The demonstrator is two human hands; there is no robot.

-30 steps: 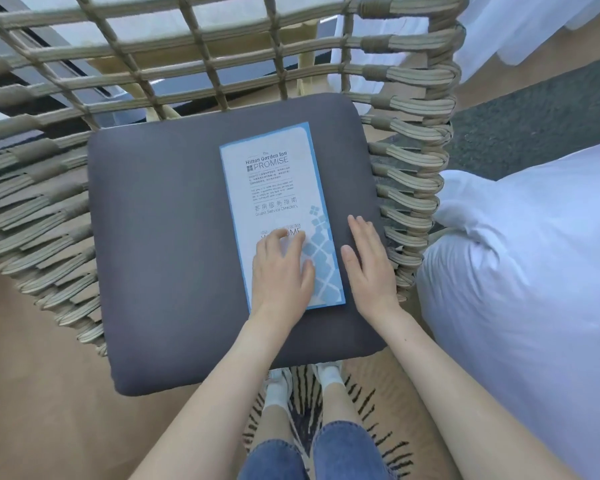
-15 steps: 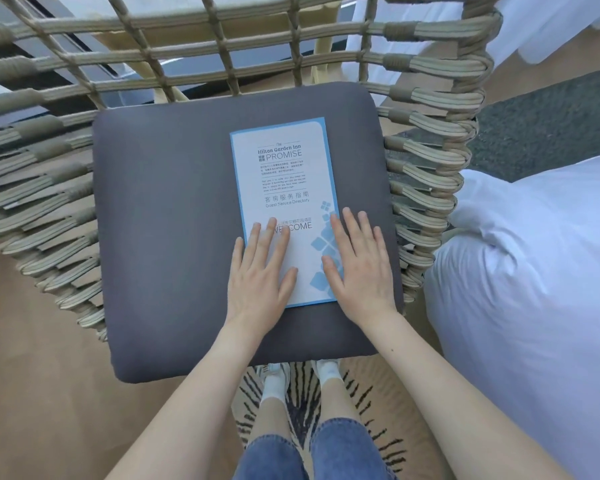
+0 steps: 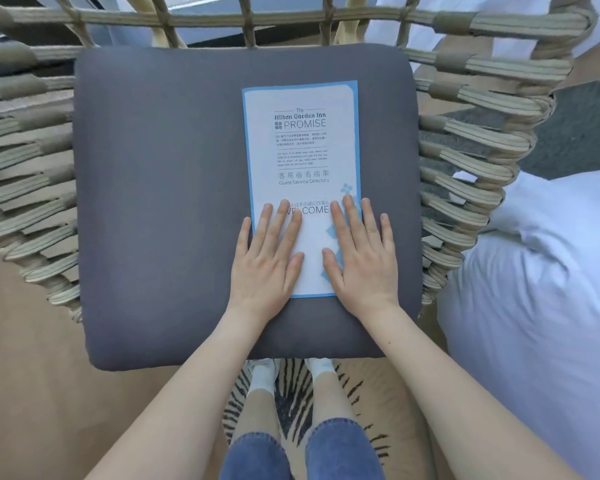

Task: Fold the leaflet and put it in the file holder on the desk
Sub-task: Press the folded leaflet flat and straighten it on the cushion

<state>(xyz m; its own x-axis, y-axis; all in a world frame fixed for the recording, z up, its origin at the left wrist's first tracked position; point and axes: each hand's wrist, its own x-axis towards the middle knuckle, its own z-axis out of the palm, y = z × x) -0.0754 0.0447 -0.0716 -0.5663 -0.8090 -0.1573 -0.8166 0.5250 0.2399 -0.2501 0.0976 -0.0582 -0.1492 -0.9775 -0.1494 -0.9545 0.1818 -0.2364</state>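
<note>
The leaflet (image 3: 302, 161) lies flat on the grey cushion (image 3: 160, 202) of a woven chair (image 3: 478, 140) — left hand (image 3: 267, 261) and right hand (image 3: 364, 261) press its near end, fingers flat and spread, gripping nothing.

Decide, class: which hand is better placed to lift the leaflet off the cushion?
Probably the right hand: its outer fingers overhang the leaflet's right edge onto the grey cushion, so they could curl under it. The left hand overlaps the opposite edge, so the margin is slight.

White, blue-bordered leaflet (image 3: 302, 150) on dark grey cushion (image 3: 160, 202); beige woven chair (image 3: 482, 140); black-striped tan rug (image 3: 371, 386).
</note>
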